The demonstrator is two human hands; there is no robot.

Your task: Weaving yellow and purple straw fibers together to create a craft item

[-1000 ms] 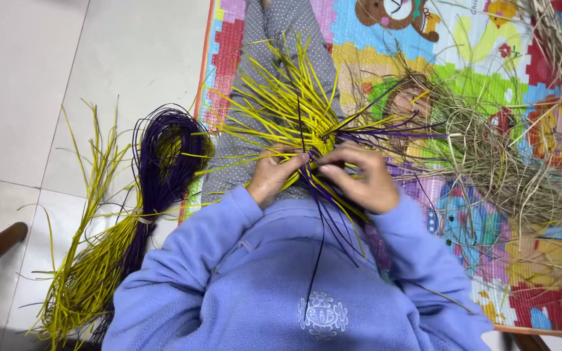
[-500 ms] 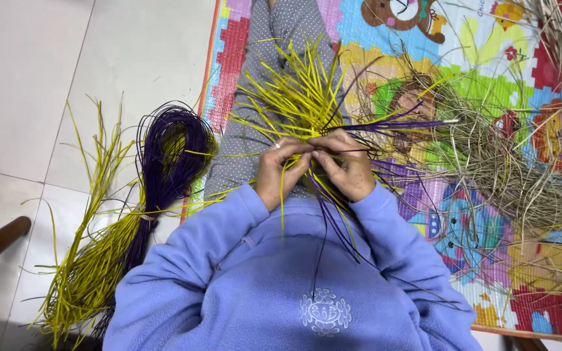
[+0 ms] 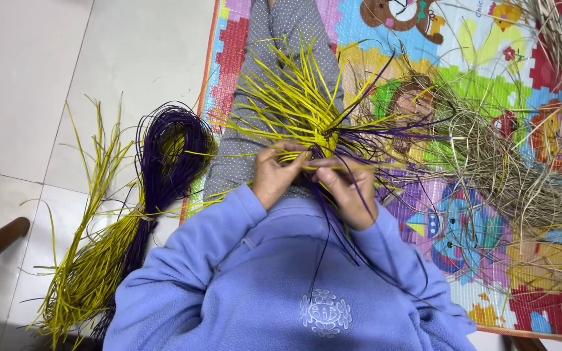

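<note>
From the head view, your left hand (image 3: 274,177) and right hand (image 3: 348,190) meet over your lap at the hub of a half-woven piece (image 3: 313,133), where yellow strips (image 3: 281,97) fan away from you and dark purple strands (image 3: 385,133) trail off to your right. Your left fingers are pressed together, pinching yellow strips at the hub; your right hand is curled shut around purple strands that run down across your blue sweater (image 3: 281,286). You look to be mid-weave, tightening a purple strand across the yellow spokes. The next pass likely calls for a steady pinch with your left so the hub does not loosen as the right threads. A spare bundle of yellow and purple strips (image 3: 154,169) lies on the tiled floor (image 3: 40,78) well to your left; a heap of pale dry fibre (image 3: 508,162) rests on the colourful mat (image 3: 476,240) to your right.
</note>
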